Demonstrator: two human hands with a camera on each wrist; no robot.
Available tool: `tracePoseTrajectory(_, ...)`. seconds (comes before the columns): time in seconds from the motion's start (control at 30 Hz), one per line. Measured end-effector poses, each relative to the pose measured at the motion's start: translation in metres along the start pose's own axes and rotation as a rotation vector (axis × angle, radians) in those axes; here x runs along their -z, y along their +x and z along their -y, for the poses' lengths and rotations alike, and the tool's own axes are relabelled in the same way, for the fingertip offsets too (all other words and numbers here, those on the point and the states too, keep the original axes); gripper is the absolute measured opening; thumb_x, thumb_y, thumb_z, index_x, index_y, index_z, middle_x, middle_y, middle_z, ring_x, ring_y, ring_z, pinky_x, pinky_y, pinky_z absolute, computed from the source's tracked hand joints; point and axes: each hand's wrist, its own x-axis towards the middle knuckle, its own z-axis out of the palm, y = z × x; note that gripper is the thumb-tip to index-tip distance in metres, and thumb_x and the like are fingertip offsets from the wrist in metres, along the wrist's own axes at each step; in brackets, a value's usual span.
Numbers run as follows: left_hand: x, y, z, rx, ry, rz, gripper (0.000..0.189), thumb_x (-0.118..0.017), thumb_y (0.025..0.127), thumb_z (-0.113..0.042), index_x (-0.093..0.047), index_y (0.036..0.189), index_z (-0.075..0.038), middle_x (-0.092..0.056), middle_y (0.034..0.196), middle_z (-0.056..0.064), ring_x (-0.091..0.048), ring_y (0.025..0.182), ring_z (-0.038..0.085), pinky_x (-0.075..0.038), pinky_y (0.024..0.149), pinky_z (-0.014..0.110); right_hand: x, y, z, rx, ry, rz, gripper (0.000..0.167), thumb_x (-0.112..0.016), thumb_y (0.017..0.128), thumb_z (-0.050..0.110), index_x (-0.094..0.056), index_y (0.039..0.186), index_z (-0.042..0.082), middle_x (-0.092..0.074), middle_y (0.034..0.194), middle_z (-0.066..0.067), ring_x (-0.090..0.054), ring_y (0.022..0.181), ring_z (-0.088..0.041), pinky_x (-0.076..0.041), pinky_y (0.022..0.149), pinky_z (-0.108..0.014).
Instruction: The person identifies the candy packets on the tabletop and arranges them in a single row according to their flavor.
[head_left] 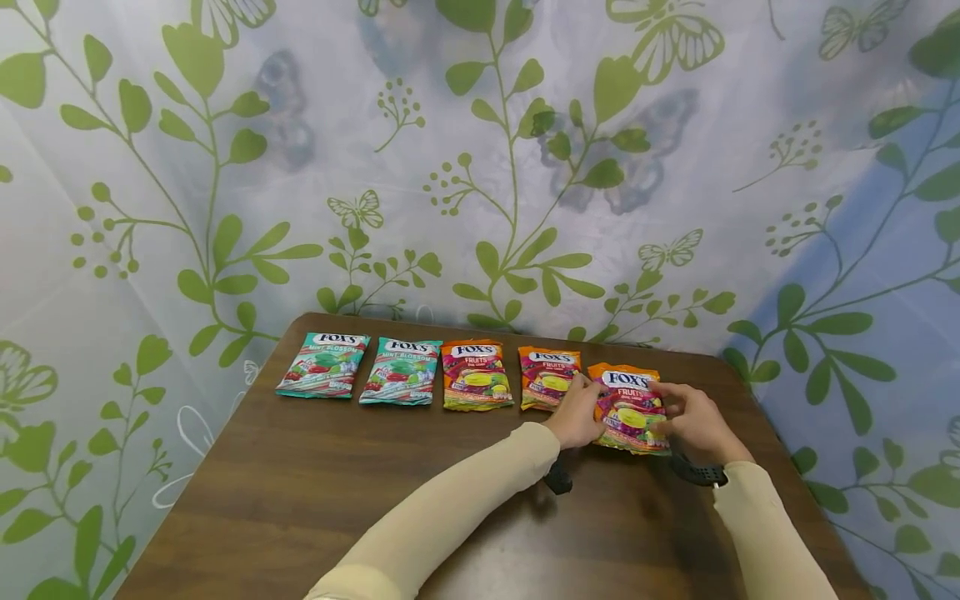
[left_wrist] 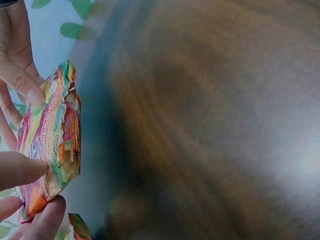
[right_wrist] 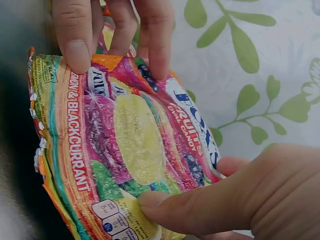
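Both hands hold one orange and purple Fox's Fruits candy bag (head_left: 630, 410) by its sides, at the right end of a row of bags. The left hand (head_left: 579, 414) grips its left side, the thumb on the front in the left wrist view. On the opposite side the right hand (head_left: 697, 423) pinches the bag, with the thumb (right_wrist: 165, 207) pressed on the printed front. The wrist views show the bag tilted, its crimped lower edge (left_wrist: 57, 135) raised off the wood. A second Fruits bag (head_left: 550, 379) lies just left, partly behind the left hand.
Farther left on the brown table (head_left: 360, 483) lie another Fruits bag (head_left: 476, 377) and two teal Mint Blossom bags, one (head_left: 401, 372) beside the other (head_left: 324, 367). A curtain (head_left: 420, 167) with green leaves and butterflies hangs behind the table's back edge.
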Motion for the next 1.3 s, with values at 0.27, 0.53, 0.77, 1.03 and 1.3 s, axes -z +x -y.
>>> tracePoseTrajectory(0.27, 0.006, 0.021, -0.001, 0.001, 0.056, 0.038, 0.067, -0.087, 0.096, -0.016, -0.056, 0.156, -0.012, -0.040, 0.144, 0.007, -0.051, 0.106, 0.010, -0.048, 0.083, 0.017, 0.008, 0.016, -0.004, -0.012, 0.005, 0.013, 0.078, -0.087, 0.090, 0.000, -0.050, 0.157, -0.009, -0.053, 0.150, -0.039, -0.064, 0.124, -0.054, -0.062, 0.085, -0.052)
tracePoseTrajectory(0.53, 0.025, 0.009, -0.030, 0.099, 0.020, 0.054, 0.063, -0.084, 0.095, -0.005, -0.061, 0.153, -0.015, -0.043, 0.147, 0.006, -0.056, 0.105, 0.011, -0.050, 0.074, 0.025, 0.007, 0.023, -0.010, -0.032, 0.028, 0.027, 0.080, -0.083, 0.088, -0.007, -0.045, 0.159, -0.012, -0.049, 0.151, -0.042, -0.062, 0.125, -0.057, -0.062, 0.085, -0.053)
tracePoseTrajectory(0.77, 0.032, 0.004, -0.045, 0.146, -0.026, 0.080, 0.066, -0.079, 0.091, 0.008, -0.062, 0.152, -0.011, -0.040, 0.154, 0.008, -0.056, 0.117, 0.016, -0.052, 0.075, 0.024, 0.006, 0.030, -0.024, -0.035, 0.017, 0.039, 0.081, -0.081, 0.086, -0.007, -0.045, 0.158, -0.013, -0.048, 0.152, -0.043, -0.060, 0.128, -0.059, -0.061, 0.088, -0.054)
tracePoseTrajectory(1.03, 0.038, 0.001, -0.056, 0.160, 0.086, 0.040, 0.056, -0.081, 0.096, -0.001, -0.062, 0.149, -0.005, -0.044, 0.152, 0.011, -0.054, 0.133, 0.019, -0.055, 0.102, 0.028, 0.004, 0.042, -0.026, -0.078, 0.026, 0.023, 0.081, -0.082, 0.087, -0.006, -0.045, 0.160, -0.011, -0.047, 0.155, -0.041, -0.056, 0.133, -0.059, -0.058, 0.096, -0.060)
tracePoseTrajectory(1.3, 0.032, 0.006, -0.057, 0.133, 0.132, 0.045, 0.055, -0.077, 0.100, -0.001, -0.058, 0.151, -0.003, -0.038, 0.161, 0.014, -0.051, 0.143, 0.021, -0.052, 0.105, 0.027, 0.002, 0.049, -0.034, -0.135, 0.029, -0.013, 0.083, -0.080, 0.086, -0.004, -0.045, 0.161, -0.009, -0.045, 0.157, -0.040, -0.055, 0.136, -0.058, -0.059, 0.095, -0.058)
